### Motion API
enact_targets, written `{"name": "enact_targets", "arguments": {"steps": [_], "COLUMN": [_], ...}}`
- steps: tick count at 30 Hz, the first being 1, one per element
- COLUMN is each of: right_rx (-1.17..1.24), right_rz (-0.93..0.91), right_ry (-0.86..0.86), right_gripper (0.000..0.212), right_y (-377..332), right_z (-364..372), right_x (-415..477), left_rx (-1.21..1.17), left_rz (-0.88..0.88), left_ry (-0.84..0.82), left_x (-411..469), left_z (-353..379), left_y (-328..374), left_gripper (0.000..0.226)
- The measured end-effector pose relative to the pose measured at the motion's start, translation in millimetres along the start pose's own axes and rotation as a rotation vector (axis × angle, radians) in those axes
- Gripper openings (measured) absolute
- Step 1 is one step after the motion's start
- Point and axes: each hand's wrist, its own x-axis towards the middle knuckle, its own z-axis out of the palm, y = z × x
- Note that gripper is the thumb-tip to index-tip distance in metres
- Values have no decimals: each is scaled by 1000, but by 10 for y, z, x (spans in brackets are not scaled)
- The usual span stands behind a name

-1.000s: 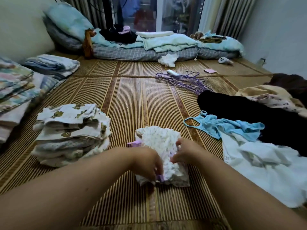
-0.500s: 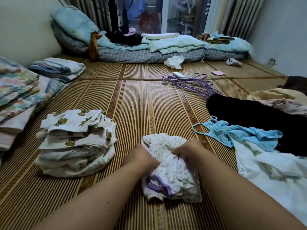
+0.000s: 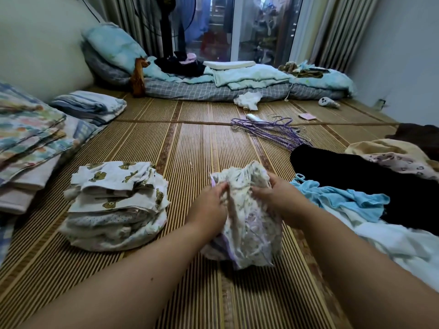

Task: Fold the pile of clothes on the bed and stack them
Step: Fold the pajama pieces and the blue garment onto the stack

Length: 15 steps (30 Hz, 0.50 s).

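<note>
A small white floral garment with purple trim [image 3: 247, 222] hangs bunched between both hands, lifted off the bamboo mat [image 3: 190, 143]. My left hand [image 3: 209, 205] pinches its left upper edge and my right hand [image 3: 278, 198] grips its right upper side. To the left sits a stack of folded bear-print clothes [image 3: 114, 205]. On the right lies the unfolded pile: a light blue top [image 3: 337, 200], a black garment [image 3: 356, 172], a white garment [image 3: 392, 241] and a beige patterned one [image 3: 394, 155].
Folded patterned bedding [image 3: 26, 138] lies at the far left. Purple hangers [image 3: 270, 131] sprawl on the mat beyond the black garment. A grey checked mattress with pale green quilts [image 3: 237, 84] runs along the window at the back.
Both hands have raised the floral garment off the mat and gathered it up between them; a second ago it lay flat on the mat under my fingers.
</note>
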Motion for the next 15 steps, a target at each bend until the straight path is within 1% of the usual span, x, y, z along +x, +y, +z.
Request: {"name": "enact_targets", "arguments": {"steps": [3, 7, 11, 14, 15], "right_rx": [104, 260, 265, 226, 216], "right_rz": [-36, -28, 14, 59, 72], "right_ry": [-50, -127, -208, -268, -272], "right_gripper": [29, 17, 10, 7, 10], "right_y": [-312, -759, -1120, -1276, -1306], "right_z": [153, 560, 1174, 1614, 1748], "right_x": [9, 14, 77, 187, 244], "left_rx": [6, 81, 162, 215, 226], "left_rz": [68, 88, -18, -100, -122], "left_ry": [57, 126, 162, 180, 177], "left_x": [12, 34, 73, 156, 201], "left_z": [-440, -1229, -2027, -2420, -2508], "left_y": [147, 168, -45, -276, -367], "left_gripper": [54, 51, 56, 52, 51]}}
